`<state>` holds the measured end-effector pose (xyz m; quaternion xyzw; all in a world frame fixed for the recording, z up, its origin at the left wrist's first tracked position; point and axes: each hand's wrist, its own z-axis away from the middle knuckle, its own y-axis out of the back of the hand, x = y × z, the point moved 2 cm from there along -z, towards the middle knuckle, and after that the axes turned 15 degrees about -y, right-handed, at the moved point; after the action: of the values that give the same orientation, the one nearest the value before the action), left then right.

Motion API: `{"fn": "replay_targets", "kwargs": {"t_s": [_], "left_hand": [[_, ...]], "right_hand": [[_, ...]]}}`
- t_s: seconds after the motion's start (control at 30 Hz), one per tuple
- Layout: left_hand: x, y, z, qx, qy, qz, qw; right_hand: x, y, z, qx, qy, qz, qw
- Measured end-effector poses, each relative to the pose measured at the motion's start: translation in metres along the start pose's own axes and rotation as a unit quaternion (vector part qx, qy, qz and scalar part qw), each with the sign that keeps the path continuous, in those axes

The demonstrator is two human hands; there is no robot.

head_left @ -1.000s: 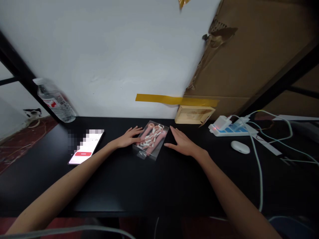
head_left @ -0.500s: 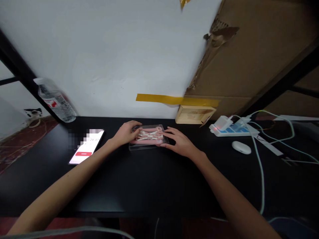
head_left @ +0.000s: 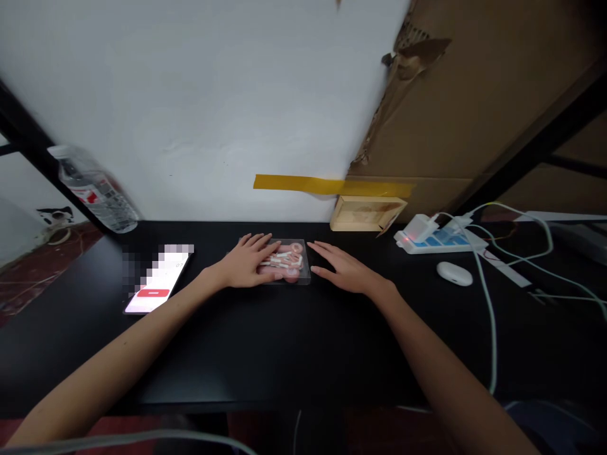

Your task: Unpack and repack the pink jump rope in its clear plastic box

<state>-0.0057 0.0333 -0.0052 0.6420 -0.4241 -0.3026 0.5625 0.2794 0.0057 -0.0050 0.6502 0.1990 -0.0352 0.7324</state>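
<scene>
A shallow clear plastic box (head_left: pixel 306 268) lies flat on the black desk (head_left: pixel 275 341). Inside it are pink pieces and several small white-and-pink parts (head_left: pixel 287 259), whose kind I cannot make out. My left hand (head_left: pixel 244 261) rests over the box's left part, palm down, its fingers spread and hiding that side. Just off the right edge of the box is my right hand (head_left: pixel 346 266), fingers stretched out with the thumb apart. Nothing is held in it.
A lit phone (head_left: pixel 164 278) lies to the left, with a plastic bottle (head_left: pixel 97 189) behind it. A light wooden tray (head_left: pixel 344 215) leans at the back. Rightward are a power strip (head_left: pixel 436 243), a white case (head_left: pixel 454 273) and loose cables (head_left: pixel 490 328).
My left hand has gone from holding the box's left side to lying spread over it. My right hand has drawn off the box's right edge. The view has shifted slightly.
</scene>
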Motion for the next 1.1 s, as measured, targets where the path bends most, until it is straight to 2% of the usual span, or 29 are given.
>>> {"fn": "replay_targets", "kwargs": {"t_s": [0.1,0.4,0.73,0.93,1.1], "left_hand": [[0.000,0.001,0.000,0.009,-0.009,0.011,1.000],[0.000,0.001,0.000,0.011,-0.010,0.005,1.000],[0.005,0.005,-0.002,-0.003,-0.019,-0.009,1.000],[0.003,0.003,-0.002,-0.002,-0.014,-0.022,1.000],[0.004,0.005,-0.002,0.010,-0.022,-0.017,1.000]], "right_hand": [[0.005,-0.004,-0.001,-0.020,0.009,0.009,1.000],[0.011,-0.007,-0.005,-0.013,-0.008,0.036,0.999],[-0.001,-0.010,-0.003,-0.020,-0.013,0.026,0.999],[0.007,0.001,-0.001,-0.008,-0.006,-0.035,0.999],[0.010,0.003,-0.001,-0.024,0.020,-0.059,0.998]]}}
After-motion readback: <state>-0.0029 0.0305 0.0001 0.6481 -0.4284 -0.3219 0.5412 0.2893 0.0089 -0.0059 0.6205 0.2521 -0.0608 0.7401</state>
